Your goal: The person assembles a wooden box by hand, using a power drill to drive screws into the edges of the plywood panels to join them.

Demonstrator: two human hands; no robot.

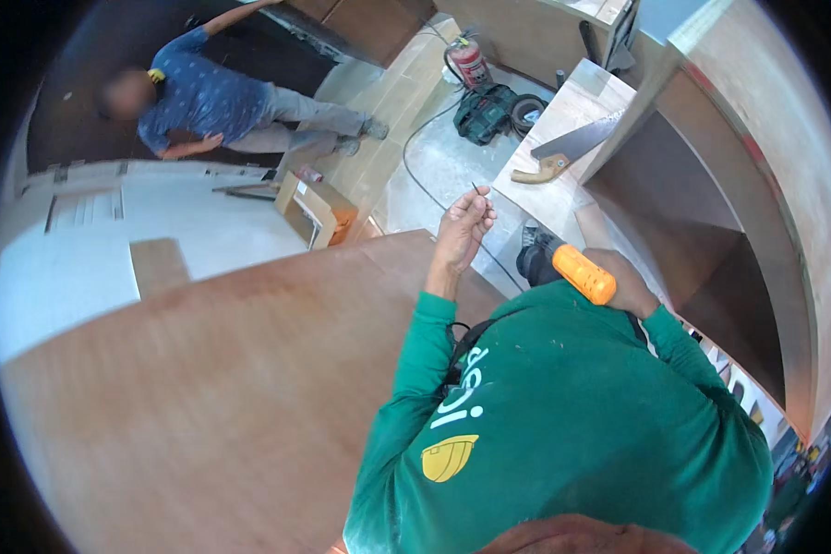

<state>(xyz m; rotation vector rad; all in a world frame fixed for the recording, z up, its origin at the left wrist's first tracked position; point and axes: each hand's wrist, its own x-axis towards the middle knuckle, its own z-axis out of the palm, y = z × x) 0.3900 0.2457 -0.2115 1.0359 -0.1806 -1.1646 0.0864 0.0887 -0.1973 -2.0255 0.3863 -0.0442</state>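
Between the thumb and fingertips of my left hand (464,226) is a thin dark screw (477,189), too small to make out in detail. My left hand is raised near the corner of a large brown wooden panel. To its right, my right hand (626,280) is closed on an orange power drill (584,275) held against the front of my green shirt. The drill's front end points up and left, above my dark shoe (530,242). Part of my right hand's grip is hidden behind the drill body.
A handsaw (577,146) lies on a pale wooden board (563,189). Beyond are a red fire extinguisher (468,63), a dark green bag (486,114) and a cable (414,175). An open wooden cabinet (679,175) rises at right; the brown panel (212,388) fills the left. A person (222,102) stands far left.
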